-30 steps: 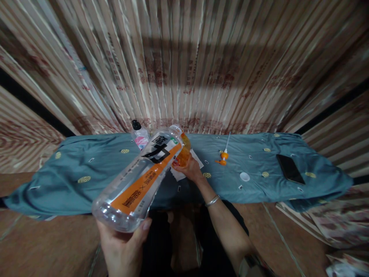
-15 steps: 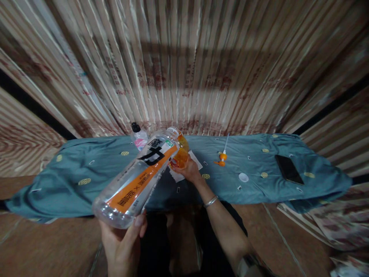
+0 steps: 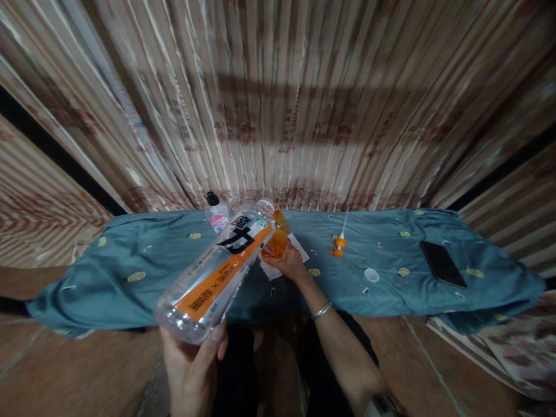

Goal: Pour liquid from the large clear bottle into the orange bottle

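Room between white disc (image 3: 371, 274) and dark phone (image 3: 443, 264); large tilted bottle (image 3: 212, 275) in the way leftward

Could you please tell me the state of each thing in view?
Large clear bottle: tilted, seemingly uncapped, in the left hand.
Orange bottle: in the right hand; mouth unclear.
Orange pump: lying detached on the cloth.
Small bottle: standing, black top on.
Phone: flat, dark.
White disc: lying flat.
White paper: partly covered.

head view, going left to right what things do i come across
large clear bottle, orange bottle, orange pump, white disc, black phone
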Demonstrator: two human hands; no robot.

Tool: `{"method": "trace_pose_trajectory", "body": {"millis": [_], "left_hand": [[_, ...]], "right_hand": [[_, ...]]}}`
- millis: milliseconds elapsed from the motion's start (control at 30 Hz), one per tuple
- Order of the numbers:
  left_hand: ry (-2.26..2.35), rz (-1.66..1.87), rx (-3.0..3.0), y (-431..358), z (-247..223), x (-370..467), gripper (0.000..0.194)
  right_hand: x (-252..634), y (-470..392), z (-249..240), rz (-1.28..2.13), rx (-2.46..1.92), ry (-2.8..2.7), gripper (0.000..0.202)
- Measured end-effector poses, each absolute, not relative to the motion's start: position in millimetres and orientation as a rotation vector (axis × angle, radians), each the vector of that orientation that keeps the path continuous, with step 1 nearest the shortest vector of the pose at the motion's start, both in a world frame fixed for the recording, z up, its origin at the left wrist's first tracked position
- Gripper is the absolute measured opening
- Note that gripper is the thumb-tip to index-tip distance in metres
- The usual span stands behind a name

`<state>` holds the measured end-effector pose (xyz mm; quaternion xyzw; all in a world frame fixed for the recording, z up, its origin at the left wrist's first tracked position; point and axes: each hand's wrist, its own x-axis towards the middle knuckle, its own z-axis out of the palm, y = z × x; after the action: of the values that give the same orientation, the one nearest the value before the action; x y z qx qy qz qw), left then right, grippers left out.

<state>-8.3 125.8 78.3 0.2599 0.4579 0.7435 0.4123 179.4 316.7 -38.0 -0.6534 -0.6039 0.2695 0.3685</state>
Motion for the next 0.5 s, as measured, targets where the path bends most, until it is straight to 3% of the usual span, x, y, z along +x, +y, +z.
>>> {"method": "trace_pose_trajectory", "body": {"millis": [500], "left_hand": [[1.183,1.833,0.674,124.0,73.3,-8.1,0.078]], "right_hand": [[184.2,310.6,-20.4,0.802,-1.738,-1.582,0.074]]}}
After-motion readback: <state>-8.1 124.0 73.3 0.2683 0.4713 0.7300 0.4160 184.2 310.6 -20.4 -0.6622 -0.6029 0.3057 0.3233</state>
